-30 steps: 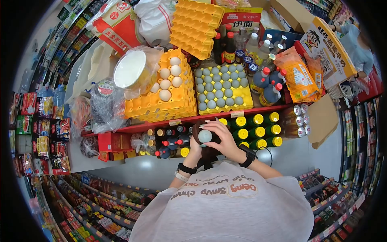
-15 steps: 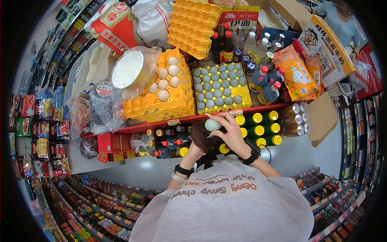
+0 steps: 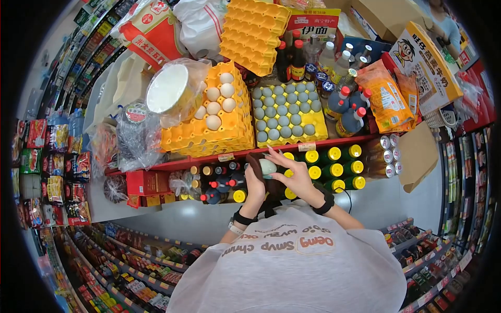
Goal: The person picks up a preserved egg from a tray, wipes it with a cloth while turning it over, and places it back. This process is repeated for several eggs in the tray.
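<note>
A pale green egg is between my two hands, in front of the shelf edge. My left hand holds a dark brown cloth against the egg's left side. The fingers of my right hand grip the egg from the right. Beyond them, a yellow tray carries rows of similar greenish eggs. To its left stands a stack of orange-yellow trays with several paler eggs on top.
Yellow-capped bottles stand below the red shelf edge, beside my right hand. Dark bottles are left of my hands. Sauce bottles, orange packets and a carton sit at the right. A person is partly visible at top right.
The brown cloth and my left hand have turned more upright on the egg's left side. The egg has shifted slightly left and down, and my right hand has followed it.
</note>
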### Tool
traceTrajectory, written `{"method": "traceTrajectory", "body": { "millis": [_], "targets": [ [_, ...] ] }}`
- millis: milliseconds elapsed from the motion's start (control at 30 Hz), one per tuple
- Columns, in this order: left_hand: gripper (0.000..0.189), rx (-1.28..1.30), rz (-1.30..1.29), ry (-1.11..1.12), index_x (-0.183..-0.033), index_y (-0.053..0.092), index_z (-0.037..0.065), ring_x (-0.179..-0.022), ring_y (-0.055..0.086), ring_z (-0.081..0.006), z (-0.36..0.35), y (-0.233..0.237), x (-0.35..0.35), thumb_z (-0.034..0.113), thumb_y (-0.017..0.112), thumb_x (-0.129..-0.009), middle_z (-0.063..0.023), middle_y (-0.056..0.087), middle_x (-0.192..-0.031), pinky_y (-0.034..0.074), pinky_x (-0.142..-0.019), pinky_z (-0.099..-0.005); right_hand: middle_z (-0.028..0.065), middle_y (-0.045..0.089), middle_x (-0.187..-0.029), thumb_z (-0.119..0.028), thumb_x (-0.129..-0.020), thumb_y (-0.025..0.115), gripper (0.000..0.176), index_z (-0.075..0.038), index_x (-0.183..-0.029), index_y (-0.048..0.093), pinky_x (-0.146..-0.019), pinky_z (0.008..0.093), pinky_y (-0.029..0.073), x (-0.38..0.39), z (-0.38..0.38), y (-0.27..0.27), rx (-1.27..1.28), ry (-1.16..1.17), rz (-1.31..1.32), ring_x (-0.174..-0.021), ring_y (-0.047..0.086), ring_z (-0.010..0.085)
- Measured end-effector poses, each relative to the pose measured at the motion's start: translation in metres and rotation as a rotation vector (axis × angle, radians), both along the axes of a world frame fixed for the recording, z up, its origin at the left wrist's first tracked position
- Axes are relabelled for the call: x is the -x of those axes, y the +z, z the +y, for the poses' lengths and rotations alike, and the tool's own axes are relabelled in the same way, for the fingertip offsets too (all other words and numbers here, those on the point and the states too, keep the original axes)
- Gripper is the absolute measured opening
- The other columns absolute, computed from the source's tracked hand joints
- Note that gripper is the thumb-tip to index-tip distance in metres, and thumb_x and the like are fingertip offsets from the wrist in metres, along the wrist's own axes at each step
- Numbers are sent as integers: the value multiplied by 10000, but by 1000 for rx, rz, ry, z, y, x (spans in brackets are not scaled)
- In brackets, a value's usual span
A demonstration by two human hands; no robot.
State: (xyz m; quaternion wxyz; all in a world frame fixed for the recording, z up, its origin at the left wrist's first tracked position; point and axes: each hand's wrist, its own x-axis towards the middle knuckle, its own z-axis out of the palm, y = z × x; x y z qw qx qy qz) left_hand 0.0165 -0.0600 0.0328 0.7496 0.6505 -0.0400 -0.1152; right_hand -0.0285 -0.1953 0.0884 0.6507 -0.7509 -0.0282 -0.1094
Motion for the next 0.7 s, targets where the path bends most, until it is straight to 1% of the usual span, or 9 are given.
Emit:
{"method": "traceTrajectory", "body": {
  "millis": [100,233,300,333,400,433,533,600,700],
  "targets": [
    [391,113,179,150,-1018,541,13,-826,574,-145,-3,-6,3,342,336,-969,-51,587,-920,460,-719,-292,126,593,-1140,-6,-717,659,508,-31,-1205,522,-1037,362,345,2,2,2,20,-18,-12,-1058,574,249],
    [381,92,160,73,-1013,549,19,-853,580,-142,4,4,-5,339,347,-967,-54,595,-942,468,-744,-288,116,604,-1132,-5,-726,654,504,-37,-1212,524,-1018,340,362,4,0,1,31,-21,-22,-1056,582,236],
    [355,210,378,-81,-1198,453,50,-1018,559,-191,10,10,-10,293,331,-970,-90,555,-1129,457,-884,-346,107,608,-1139,-4,-738,646,484,-38,-1208,535,-962,312,408,4,-3,-4,-181,14,59,-1058,586,210],
    [355,210,378,-83,-1198,453,50,-1018,559,-191,9,13,-10,293,331,-970,-90,555,-1129,457,-884,-346,107,608,-1139,-4,-738,646,484,-38,-1208,535,-962,312,408,2,-4,-6,-181,13,58,-1058,586,210],
    [351,120,169,-157,-1202,449,39,-1047,528,-162,8,16,-9,281,359,-964,-85,530,-1158,433,-889,-305,104,604,-1154,4,-747,633,462,-33,-1199,544,-903,290,443,-1,-8,-9,-155,-40,50,-1057,588,189],
    [412,171,258,-223,-1319,331,38,-1128,458,-152,13,13,-9,232,364,-958,-79,460,-1239,388,-934,-297,103,595,-1169,14,-750,623,451,-27,-1192,544,-879,285,458,-2,-11,-8,-135,-66,77,-1047,594,197],
    [453,36,182,-416,-1363,274,38,-1157,415,-140,18,5,-5,213,362,-954,-68,434,-1258,359,-943,-272,124,588,-1156,40,-729,610,549,-35,-1255,472,-877,331,472,-3,-18,0,146,-26,-2,-1016,601,254],
    [485,-3,253,-384,-1386,238,46,-1110,423,-117,17,4,-1,178,383,-943,-53,442,-1226,361,-905,-249,122,585,-1158,47,-721,613,581,-43,-1272,455,-871,340,476,0,-17,7,197,-8,-48,-1006,603,259],
    [387,139,162,-131,-1246,397,38,-916,477,-76,4,12,4,161,494,-892,-15,509,-1041,400,-773,-229,123,578,-1167,59,-706,621,637,-57,-1301,426,-861,343,482,5,-10,6,215,11,-121,-993,609,261]
  ]
}}
